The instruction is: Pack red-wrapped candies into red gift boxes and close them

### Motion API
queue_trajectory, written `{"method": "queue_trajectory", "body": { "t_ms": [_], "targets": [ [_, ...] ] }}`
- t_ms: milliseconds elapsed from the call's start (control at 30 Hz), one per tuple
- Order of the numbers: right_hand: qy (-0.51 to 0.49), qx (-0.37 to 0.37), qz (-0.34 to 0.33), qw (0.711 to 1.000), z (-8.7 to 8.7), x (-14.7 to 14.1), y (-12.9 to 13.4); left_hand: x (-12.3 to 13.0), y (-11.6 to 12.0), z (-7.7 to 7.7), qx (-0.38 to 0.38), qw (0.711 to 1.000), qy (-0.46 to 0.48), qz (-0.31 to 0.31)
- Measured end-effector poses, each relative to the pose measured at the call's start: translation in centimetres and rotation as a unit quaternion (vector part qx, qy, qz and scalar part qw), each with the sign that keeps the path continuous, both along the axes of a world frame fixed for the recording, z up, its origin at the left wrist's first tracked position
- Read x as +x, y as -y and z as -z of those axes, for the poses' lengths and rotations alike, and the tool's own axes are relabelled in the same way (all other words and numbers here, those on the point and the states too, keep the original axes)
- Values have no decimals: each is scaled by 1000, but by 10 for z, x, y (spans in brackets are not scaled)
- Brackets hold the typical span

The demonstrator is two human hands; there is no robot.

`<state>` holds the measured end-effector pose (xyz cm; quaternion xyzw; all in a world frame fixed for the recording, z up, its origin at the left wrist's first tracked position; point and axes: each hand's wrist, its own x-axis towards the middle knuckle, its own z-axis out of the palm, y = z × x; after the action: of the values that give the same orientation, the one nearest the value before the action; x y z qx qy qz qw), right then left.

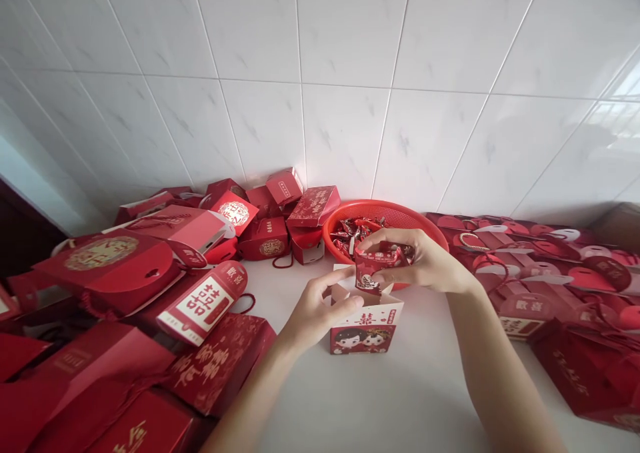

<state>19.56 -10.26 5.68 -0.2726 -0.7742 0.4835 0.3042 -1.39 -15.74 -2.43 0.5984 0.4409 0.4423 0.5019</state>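
An upright red and white box with two cartoon faces stands open on the white table. My left hand grips its upper left edge between thumb and fingers. Over the box's opening, my right hand holds red wrapped candy by thumb and fingertips, its lower end at the mouth of the box. Just behind my right hand is a red plastic basket with wrapped candies inside.
Red gift boxes are heaped along the left side and back left. More red boxes stand in rows on the right. A tiled wall rises behind the table.
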Motion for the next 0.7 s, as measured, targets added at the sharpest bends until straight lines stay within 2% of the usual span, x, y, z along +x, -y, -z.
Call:
{"method": "queue_trajectory", "body": {
  "t_ms": [267, 700],
  "targets": [
    [54, -2, -3, 999, 3, 2, -5, -2, 1, 1, 13, 1000, -10, 17],
    [101, 114, 6, 988, 0, 1, -2, -3, 1, 4, 11, 1000, -20, 12]
  ]
}}
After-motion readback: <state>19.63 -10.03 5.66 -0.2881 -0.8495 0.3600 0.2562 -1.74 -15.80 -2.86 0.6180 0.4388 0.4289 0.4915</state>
